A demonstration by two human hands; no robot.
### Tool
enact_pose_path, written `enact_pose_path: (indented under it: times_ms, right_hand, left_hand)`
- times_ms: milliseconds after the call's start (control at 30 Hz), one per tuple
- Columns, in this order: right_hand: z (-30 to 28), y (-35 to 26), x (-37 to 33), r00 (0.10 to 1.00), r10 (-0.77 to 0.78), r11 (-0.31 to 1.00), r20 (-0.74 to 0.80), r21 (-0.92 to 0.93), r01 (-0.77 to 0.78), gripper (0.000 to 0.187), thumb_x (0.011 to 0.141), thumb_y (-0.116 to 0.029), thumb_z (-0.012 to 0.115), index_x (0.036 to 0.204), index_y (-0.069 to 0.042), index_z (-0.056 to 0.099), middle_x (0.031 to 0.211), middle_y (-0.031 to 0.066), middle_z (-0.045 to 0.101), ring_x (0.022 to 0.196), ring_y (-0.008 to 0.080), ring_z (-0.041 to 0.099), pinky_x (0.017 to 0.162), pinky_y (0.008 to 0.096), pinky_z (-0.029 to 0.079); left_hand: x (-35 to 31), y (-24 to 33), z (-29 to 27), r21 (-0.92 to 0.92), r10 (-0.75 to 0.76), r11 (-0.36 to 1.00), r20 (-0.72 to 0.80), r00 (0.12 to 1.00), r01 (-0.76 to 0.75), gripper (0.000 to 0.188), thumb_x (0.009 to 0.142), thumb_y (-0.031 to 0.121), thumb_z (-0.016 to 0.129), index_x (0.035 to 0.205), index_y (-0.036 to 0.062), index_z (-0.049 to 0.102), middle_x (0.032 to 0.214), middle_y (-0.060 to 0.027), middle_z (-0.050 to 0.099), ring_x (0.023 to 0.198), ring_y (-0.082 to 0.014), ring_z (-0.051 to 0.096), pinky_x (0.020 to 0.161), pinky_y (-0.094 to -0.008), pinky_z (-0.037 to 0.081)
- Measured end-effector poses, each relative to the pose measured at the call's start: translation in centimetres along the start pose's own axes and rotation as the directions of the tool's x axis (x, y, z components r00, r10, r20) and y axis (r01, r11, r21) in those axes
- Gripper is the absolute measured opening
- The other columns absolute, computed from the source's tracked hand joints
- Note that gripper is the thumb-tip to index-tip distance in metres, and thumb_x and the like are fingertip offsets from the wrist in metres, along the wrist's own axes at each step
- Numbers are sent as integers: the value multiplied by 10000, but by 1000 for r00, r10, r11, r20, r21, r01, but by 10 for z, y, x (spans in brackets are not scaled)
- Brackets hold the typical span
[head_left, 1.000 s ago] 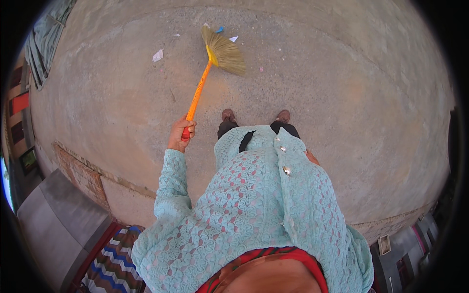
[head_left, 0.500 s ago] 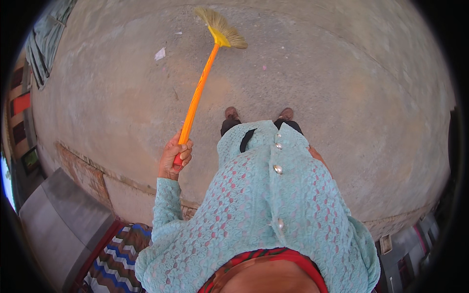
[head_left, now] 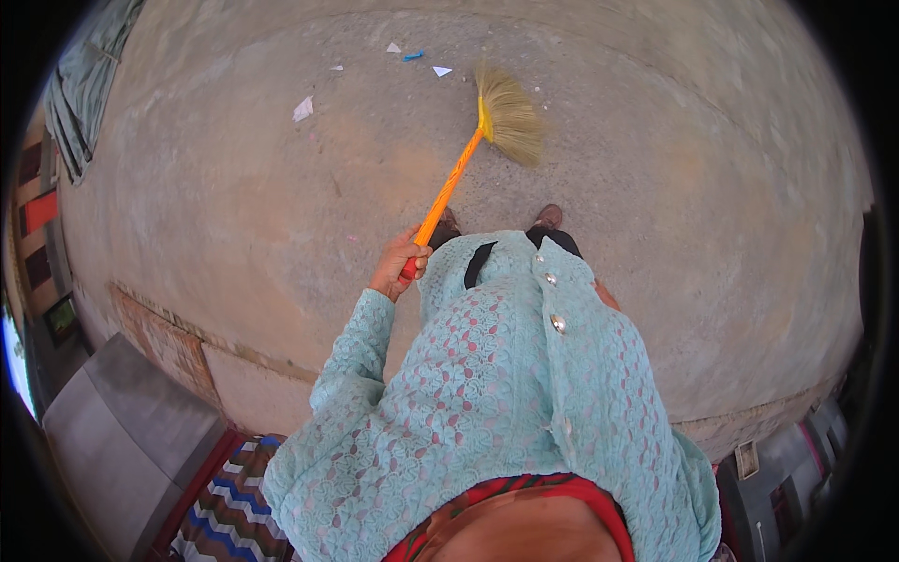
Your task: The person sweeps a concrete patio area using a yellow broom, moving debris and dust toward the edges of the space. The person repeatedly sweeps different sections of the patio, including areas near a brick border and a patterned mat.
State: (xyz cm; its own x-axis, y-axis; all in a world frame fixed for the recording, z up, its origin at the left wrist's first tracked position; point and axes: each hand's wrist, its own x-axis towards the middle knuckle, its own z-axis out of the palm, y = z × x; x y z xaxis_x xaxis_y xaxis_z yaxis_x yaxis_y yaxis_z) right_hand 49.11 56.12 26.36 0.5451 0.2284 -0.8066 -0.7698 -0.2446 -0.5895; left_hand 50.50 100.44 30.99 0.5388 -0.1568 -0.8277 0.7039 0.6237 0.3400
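My left hand point(head_left: 397, 264) is wrapped round the red lower end of a broom's orange handle point(head_left: 449, 191). The broom slants away from me to the right, and its fan of straw bristles point(head_left: 511, 116) lies over the concrete floor ahead of my feet. To the left of the bristles are a white triangular scrap point(head_left: 442, 71), a small blue piece point(head_left: 413, 56) and another pale scrap point(head_left: 393, 48). A crumpled bit of paper point(head_left: 302, 110) lies farther left. Only a sliver of my right hand point(head_left: 607, 295) shows beside my pale blue lace coat, its fingers hidden.
My shoes point(head_left: 549, 216) stand on the concrete floor point(head_left: 712, 206). A grey-green cloth point(head_left: 86, 89) hangs at the far left. Toward the lower left are a low brick edge point(head_left: 161, 334), a grey box-like surface point(head_left: 131, 412) and a zigzag-striped cloth point(head_left: 234, 506).
My left hand and the broom have swung to the right, with the bristles also nearer to me. The blue piece and two pale scraps now show where the bristles were.
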Motion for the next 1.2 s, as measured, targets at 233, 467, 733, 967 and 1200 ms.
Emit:
enact_pose_path:
  times_ms: [233, 467, 733, 967, 1200]
  right_hand:
    - [-5, 15, 1, 997, 65, 996, -35, 54, -64, 629, 815, -371, 449, 1256, 47, 285, 1251, 156, 376, 1155, 222, 349, 954, 282, 265]
    - [11, -23, -10, 990, 138, 987, -26, 86, -136, 597, 814, -336, 467, 1252, 34, 300, 1224, 147, 407, 1121, 212, 388, 935, 275, 290]
    - [23, -52, -21, 995, 96, 991, 7, 90, -97, 607, 811, -361, 464, 1247, 33, 312, 1215, 148, 415, 1114, 214, 390, 931, 280, 289]
    - [8, -17, -7, 994, 100, 994, -33, -36, -102, 644, 807, -405, 444, 1250, 40, 304, 1226, 162, 403, 1135, 223, 369, 940, 280, 276]
    - [0, 12, -1, 997, 44, 989, -55, -140, -52, 659, 811, -426, 423, 1253, 45, 291, 1251, 169, 379, 1163, 230, 347, 953, 280, 262]
  left_hand:
    - [-19, 48, -23, 191, 294, 945, -143, 945, -265, 677, 712, -5, 487, 1305, 76, 173, 662, -52, 468, 431, -82, 433, 349, -209, 367]
    - [-93, 73, -5, 164, 340, 934, -125, 932, -318, 699, 698, -31, 473, 1319, 96, 177, 646, -36, 457, 406, -73, 422, 338, -199, 369]
    - [-123, 38, 2, -88, 103, 991, 25, 994, -101, 679, 684, -21, 484, 1305, 100, 235, 702, -72, 479, 398, -70, 407, 330, -191, 347]
    - [-55, -1, 7, 75, -33, 997, 32, 999, 30, 675, 695, -25, 506, 1299, 59, 216, 647, -54, 503, 406, -83, 427, 336, -197, 335]
    - [-23, 8, -20, 166, 153, 977, -108, 982, -134, 712, 698, -2, 511, 1311, 68, 156, 627, -43, 484, 416, -84, 433, 343, -208, 362]
